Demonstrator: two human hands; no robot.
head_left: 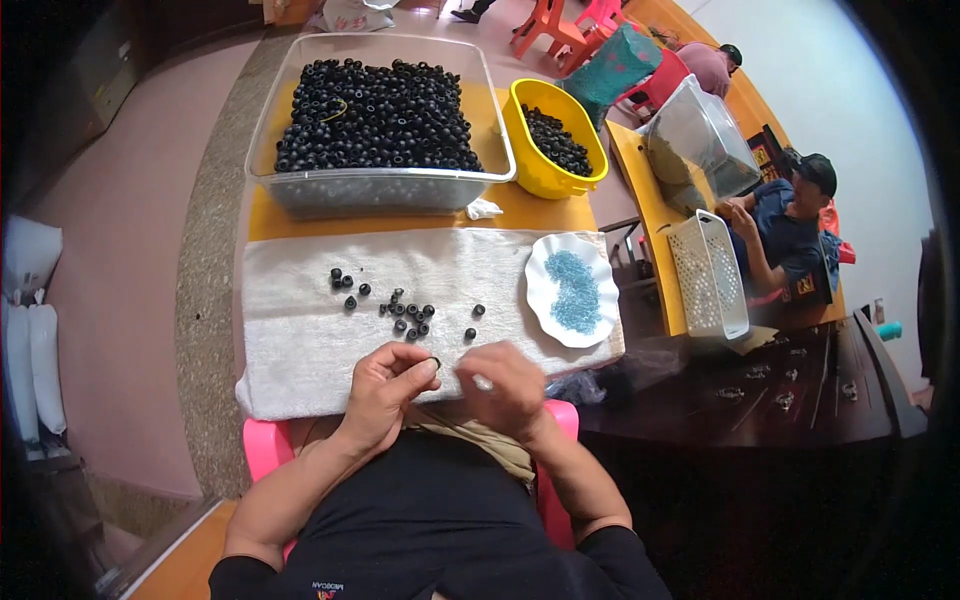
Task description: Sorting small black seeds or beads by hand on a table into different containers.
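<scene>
The orange-topped desk stood on a dull pink floor. Just left of the desk, a speckled stone strip ran alongside, and a boxy dark cabinet stood well off beyond the desk's far left corner. A bright pink plastic chair was at its near side; past its far right corner were an orange-red stool and a red chair. Right of the desk came a second orange-topped table, a glossy dark-brown surface and, farther off, a brightly lit whitish wall.
</scene>
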